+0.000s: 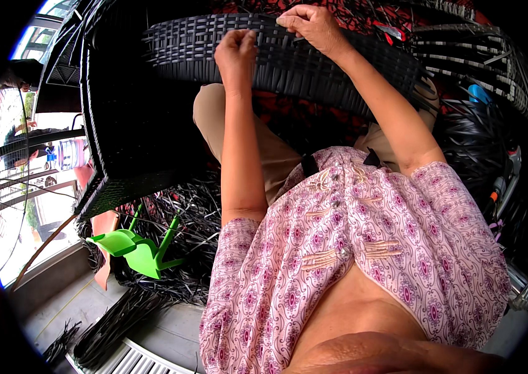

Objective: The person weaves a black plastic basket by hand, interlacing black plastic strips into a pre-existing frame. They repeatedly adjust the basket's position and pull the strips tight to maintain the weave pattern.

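A long, curved dark-grey woven wicker piece lies across my knees, with smooth vertical bands along its lower side. My left hand is closed over its middle, thumb and fingers pressed together. Farther right, at the far edge of the weave, my right hand pinches with thumb and forefinger. Whatever thin thing either pinch holds is too small to make out. Both hands are apart from each other.
To the left stands a large black wicker frame. Loose black strips pile beside me around a small green plastic chair. A red-handled tool lies beyond the wicker piece. More strips and a slatted wicker part are at right.
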{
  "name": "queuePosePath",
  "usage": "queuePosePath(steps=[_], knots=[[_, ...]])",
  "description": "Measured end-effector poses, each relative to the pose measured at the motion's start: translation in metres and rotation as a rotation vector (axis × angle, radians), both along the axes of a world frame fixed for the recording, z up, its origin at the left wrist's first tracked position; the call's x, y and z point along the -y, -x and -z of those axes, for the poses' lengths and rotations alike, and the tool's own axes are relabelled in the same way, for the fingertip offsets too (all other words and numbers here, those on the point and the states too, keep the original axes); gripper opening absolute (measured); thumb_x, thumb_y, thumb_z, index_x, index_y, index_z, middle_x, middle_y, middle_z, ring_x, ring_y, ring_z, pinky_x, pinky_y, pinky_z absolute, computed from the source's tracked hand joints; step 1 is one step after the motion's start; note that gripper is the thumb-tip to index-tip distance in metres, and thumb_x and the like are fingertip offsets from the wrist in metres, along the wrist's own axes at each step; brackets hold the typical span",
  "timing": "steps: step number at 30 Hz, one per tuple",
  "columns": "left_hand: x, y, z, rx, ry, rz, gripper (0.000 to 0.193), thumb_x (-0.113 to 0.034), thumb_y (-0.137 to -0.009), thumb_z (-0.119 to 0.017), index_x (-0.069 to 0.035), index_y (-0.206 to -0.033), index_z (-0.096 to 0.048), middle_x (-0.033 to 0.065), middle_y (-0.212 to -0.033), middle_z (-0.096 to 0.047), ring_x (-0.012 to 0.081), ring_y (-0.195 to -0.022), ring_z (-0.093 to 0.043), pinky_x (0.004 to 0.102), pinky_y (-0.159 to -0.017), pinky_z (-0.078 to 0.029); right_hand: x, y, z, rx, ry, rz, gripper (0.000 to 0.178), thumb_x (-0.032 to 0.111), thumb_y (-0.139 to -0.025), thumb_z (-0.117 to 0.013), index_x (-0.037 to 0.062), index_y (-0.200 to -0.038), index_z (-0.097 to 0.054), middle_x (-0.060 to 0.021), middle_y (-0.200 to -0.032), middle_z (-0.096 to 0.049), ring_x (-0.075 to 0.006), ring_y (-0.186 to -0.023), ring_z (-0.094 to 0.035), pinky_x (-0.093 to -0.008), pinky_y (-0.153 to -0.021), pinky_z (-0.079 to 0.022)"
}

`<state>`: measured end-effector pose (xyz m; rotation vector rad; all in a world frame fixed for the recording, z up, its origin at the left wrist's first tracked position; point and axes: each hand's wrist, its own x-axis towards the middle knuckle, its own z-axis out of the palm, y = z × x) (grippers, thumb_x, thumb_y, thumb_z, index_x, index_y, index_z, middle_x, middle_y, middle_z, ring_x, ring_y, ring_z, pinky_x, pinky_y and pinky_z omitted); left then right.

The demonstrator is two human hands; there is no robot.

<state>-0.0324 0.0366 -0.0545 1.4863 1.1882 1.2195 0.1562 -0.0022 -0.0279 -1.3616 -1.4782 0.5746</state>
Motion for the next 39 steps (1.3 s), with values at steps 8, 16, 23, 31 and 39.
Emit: queuePosePath(steps=[8, 16, 23, 31, 39], knots=[[0.008, -0.042, 0.012, -0.878, -0.265, -0.129, 0.027, -0.035, -0.080, -0.073, -0.009, -0.086, -0.075, 0.0135, -0.091, -0.069, 0.0337, -0.090, -0.067, 0.0445, -0.080, -0.053, 0.021, -0.002, 0.025, 0.316, 0.012, 0.285, 0.024, 0.034, -0.079, -0.072, 0.0106, -0.075, -0.072, -0.0102, -0.069, -0.069, -0.0291, -0.066, -0.068, -0.0398, -0.063, -0.055], [0.008, -0.049, 0.017, -0.886, -0.331, -0.163, 0.021, -0.024, -0.085, -0.062, -0.005, -0.086, -0.070, 0.0180, -0.098, -0.066, 0.0376, -0.084, -0.067, 0.0469, -0.075, -0.055, 0.018, 0.001, 0.030, 0.424, 0.023, 0.310, 0.021, 0.029, -0.078, -0.066, 0.0090, -0.071, -0.069, -0.0140, -0.070, -0.068, -0.0342, -0.068, -0.068, -0.0444, -0.065, -0.055], [0.005, -0.045, 0.029, -0.774, -0.320, -0.165, 0.023, -0.024, -0.087, -0.060, -0.006, -0.089, -0.073, 0.0159, -0.094, -0.068, 0.0372, -0.089, -0.065, 0.0471, -0.080, -0.051, 0.013, 0.011, 0.035, 0.525, -0.011, 0.315, 0.023, 0.026, -0.079, -0.063, 0.0047, -0.072, -0.068, -0.0176, -0.071, -0.068, -0.0357, -0.069, -0.069, -0.0462, -0.066, -0.055], [0.008, -0.038, 0.031, -0.689, -0.341, -0.107, 0.021, -0.024, -0.089, -0.062, -0.006, -0.093, -0.072, 0.0163, -0.094, -0.068, 0.0359, -0.090, -0.065, 0.0465, -0.080, -0.052, 0.006, 0.018, 0.032, 0.602, 0.036, 0.292, 0.021, 0.024, -0.082, -0.068, 0.0047, -0.075, -0.071, -0.0190, -0.073, -0.069, -0.0363, -0.071, -0.070, -0.0464, -0.067, -0.056], [0.017, -0.037, 0.035, -0.642, -0.289, -0.086, 0.026, -0.018, -0.088, -0.062, -0.001, -0.106, -0.071, 0.0187, -0.091, -0.070, 0.0326, -0.076, -0.068, 0.0408, -0.075, -0.054, 0.009, 0.019, 0.043, 0.571, -0.012, 0.301, 0.024, 0.025, -0.085, -0.068, 0.0040, -0.074, -0.070, -0.0195, -0.073, -0.068, -0.0368, -0.071, -0.069, -0.0465, -0.065, -0.055]])
